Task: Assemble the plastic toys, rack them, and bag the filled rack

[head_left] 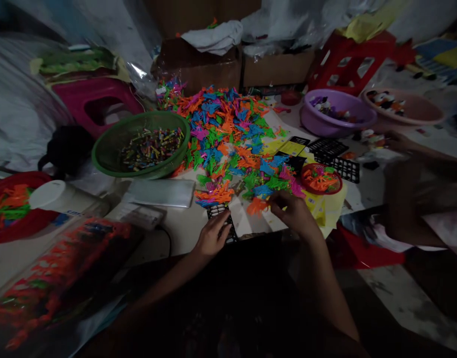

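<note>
My left hand [212,235] lies across a small black plastic grid tray [231,233] at the table's near edge, with the fingers bent over it and holding it. Just beyond the tray is a small heap of orange, blue and pink plastic pieces [215,194]. My right hand [296,215] is closed in a pinch at a blurred orange plastic piece [256,207]; the exact shape of the piece cannot be made out. A large pile of bright plastic pieces [228,119] spreads over the table beyond both hands.
A green basin [101,154] of small striped sticks stands left. At right are a red basket [340,186] of orange pieces, black grid trays [347,168], a purple basin [310,119] and another person's arm [411,189]. Cardboard boxes [276,69] stand behind; a white cup [52,196] lies left.
</note>
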The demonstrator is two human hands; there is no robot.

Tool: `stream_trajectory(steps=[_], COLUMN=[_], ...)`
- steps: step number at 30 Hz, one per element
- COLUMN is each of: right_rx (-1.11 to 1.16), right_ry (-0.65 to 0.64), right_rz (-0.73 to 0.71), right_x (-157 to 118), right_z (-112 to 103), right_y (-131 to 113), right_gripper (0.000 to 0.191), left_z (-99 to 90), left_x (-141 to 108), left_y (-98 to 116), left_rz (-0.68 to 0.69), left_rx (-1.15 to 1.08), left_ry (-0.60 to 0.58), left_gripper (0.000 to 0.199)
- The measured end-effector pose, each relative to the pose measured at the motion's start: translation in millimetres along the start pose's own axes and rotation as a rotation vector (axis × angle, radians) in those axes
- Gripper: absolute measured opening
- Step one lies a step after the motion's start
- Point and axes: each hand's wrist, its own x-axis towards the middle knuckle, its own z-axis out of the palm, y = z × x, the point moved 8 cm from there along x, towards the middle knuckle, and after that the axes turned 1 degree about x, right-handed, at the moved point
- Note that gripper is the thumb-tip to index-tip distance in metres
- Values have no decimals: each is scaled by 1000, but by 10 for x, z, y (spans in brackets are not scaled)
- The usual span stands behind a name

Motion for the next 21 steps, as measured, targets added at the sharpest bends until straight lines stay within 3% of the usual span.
stream_trajectory(steps=[2, 4, 6, 8, 10, 13, 18, 21], right_rx=[111, 200, 273, 364, 453, 442, -285, -459], right_ry=[-249, -393, -418, -393, -419, -432, 9, -4], right_rz=[-100, -141, -133, -113, -126, -83, 372, 443], right_x=[-149, -240, -215, -110, 13, 255, 707, 859], right_z=[108, 250, 395, 545, 723, 955, 941, 1118], right_y=[-263, -420, -450, -410, -381, -269, 315, 436], right_gripper=[14, 14, 14, 16, 19, 30, 45, 42], left_z=[97, 236, 366, 433, 431, 324, -37, -54], left_x=[85, 100, 35, -64, -158, -282, -477, -589], left_y=[50, 91, 103, 64, -40, -271, -620, -797], left_rz=[-38, -64, -101, -165, -246, -339, -318, -328], left_rx=[-53, -143, -263, -411, -545, -573, -278, -181], left_ry=[-108, -268, -422, -485, -439, -265, 88, 137], left_gripper=[41, 34, 27, 24, 24, 19, 18, 15])
